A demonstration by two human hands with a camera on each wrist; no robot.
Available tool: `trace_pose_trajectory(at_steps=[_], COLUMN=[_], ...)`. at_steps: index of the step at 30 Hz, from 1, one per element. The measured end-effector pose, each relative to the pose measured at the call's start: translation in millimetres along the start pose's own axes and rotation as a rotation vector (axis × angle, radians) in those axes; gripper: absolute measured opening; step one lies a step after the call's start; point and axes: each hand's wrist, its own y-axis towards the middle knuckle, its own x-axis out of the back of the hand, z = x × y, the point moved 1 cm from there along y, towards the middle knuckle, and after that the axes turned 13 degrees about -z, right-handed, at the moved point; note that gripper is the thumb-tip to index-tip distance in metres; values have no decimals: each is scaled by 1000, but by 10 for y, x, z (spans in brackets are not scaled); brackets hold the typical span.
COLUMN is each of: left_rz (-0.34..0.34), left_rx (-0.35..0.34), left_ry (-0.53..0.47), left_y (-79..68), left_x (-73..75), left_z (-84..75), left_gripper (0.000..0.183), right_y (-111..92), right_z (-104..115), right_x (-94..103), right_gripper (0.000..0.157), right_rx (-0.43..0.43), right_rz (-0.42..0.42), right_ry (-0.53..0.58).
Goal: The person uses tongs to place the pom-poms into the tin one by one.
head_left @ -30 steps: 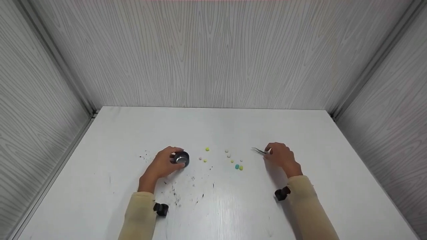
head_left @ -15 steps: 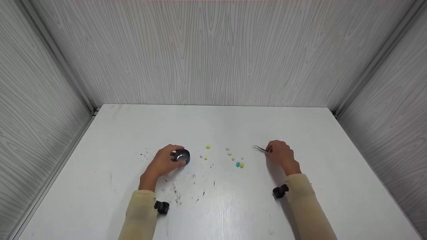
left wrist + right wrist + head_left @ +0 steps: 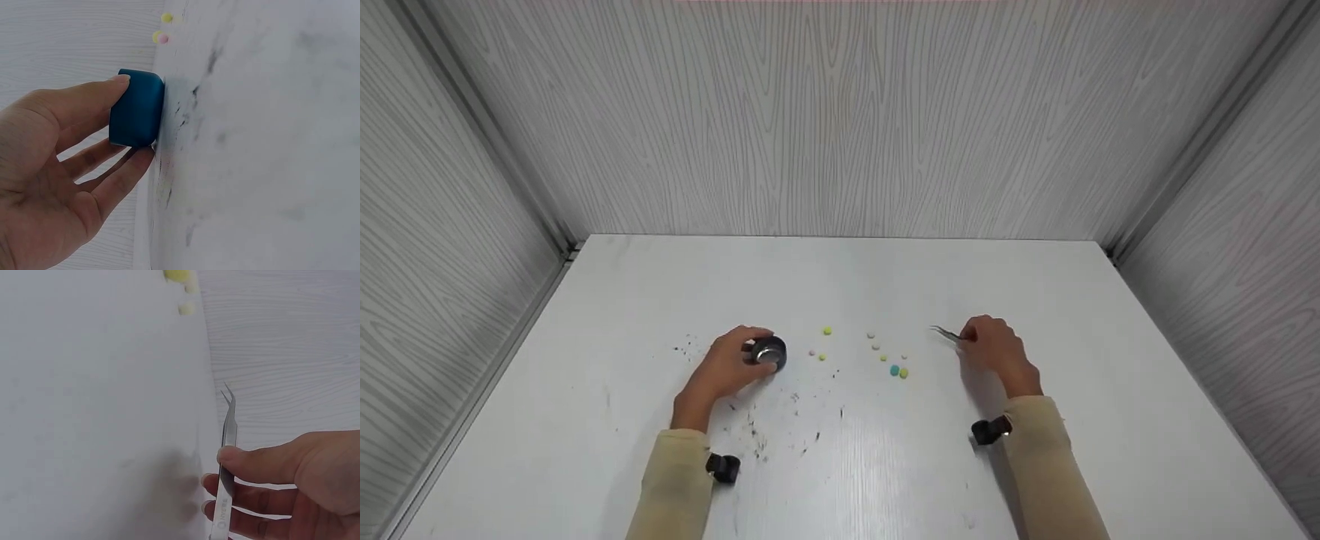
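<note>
My left hand (image 3: 729, 364) grips a small round cup (image 3: 769, 352) between thumb and fingers, low at the table. In the left wrist view the cup's outer wall (image 3: 136, 108) is dark blue; from above its inside looks like bare metal. My right hand (image 3: 994, 351) pinches a pair of bent-tip tweezers (image 3: 227, 455) between thumb and fingers, the two fine tips slightly apart with nothing between them. Those tips point left and away, toward the scattered beads. A blue bead (image 3: 894, 370) touches or nearly touches a yellow bead (image 3: 904, 373), the nearest ones to the tweezers' side.
Several small pale and yellow beads lie between the hands, among them a yellow bead (image 3: 827, 330) and a pink bead (image 3: 811, 352) right of the cup. Dark marks (image 3: 757, 435) speckle the white table (image 3: 840, 285). Grey wood-grain panels (image 3: 840, 120) stand behind and at both sides.
The tweezers have turned slightly in my right hand and their arms show closer together. My left hand still holds the cup in the same spot. The beads lie as before; the head view shifted slightly.
</note>
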Motion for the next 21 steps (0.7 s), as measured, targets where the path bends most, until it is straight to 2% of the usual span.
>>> trace_pose_trajectory(at_steps=[7, 16, 21], left_rz=[10, 13, 7], left_rx=[-12, -10, -7], left_ry=[-6, -4, -13], left_y=[31, 27, 33], left_x=[-55, -55, -46], left_z=[-45, -54, -52], left_gripper=[53, 52, 53], right_y=[-30, -84, -90], right_z=[64, 93, 136], right_x=[86, 145, 173], right_gripper=[15, 17, 13], right_rx=[92, 139, 173], right_rz=[-21, 28, 21], right_ry=[45, 159, 168])
